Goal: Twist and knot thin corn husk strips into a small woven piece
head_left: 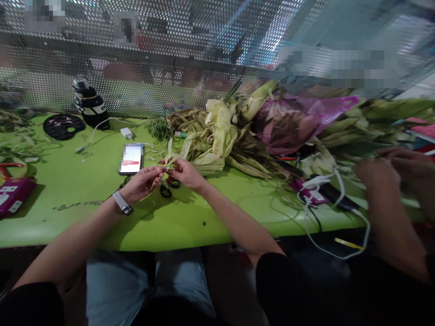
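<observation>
Both my hands meet over the green table [190,226], pinching a pale strip of corn husk [170,156] between them. My left hand [144,182] has its fingers closed on the strip's lower part, and a thin loop hangs below them. From the other side, my right hand [185,173] grips the same strip near its middle. Scissors [166,190] with dark handles lie on the table just under the hands, partly covered. Right behind my right hand spreads a heap of dried corn husks [220,136].
A lit phone [131,158], a white charger [127,132], a dark bottle [91,106] and a black palette-shaped tray [64,126] stand to the left. A pink plastic bag [288,122] rests on the husks. White cable [369,226] hangs off the edge near a co-worker's hands [380,170].
</observation>
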`<move>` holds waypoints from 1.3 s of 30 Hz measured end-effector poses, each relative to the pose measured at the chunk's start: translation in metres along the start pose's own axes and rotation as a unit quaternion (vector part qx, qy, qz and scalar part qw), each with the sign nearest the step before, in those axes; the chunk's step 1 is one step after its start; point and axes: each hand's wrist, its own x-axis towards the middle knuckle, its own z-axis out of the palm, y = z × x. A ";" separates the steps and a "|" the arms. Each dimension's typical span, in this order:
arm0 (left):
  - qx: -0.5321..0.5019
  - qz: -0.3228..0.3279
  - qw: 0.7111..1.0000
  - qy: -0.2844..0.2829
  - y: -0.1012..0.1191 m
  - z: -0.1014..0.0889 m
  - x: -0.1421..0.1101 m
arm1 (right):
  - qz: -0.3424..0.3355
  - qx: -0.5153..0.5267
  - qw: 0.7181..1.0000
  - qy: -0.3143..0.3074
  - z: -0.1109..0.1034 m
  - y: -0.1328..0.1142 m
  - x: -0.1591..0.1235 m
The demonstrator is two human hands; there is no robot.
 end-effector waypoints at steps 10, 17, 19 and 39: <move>0.069 0.071 0.994 0.050 -0.008 -0.006 0.005 | 0.048 -0.090 0.994 0.047 0.008 -0.001 -0.007; 0.183 0.096 0.974 0.089 -0.010 -0.007 0.005 | 0.044 -0.107 0.989 0.092 0.010 0.002 -0.008; 0.201 0.107 0.967 0.114 -0.009 -0.005 0.005 | -0.004 -0.156 0.982 0.103 0.010 0.002 -0.009; 0.140 0.090 0.978 0.127 -0.018 -0.006 0.007 | -0.150 -0.417 0.894 0.066 0.016 -0.001 -0.014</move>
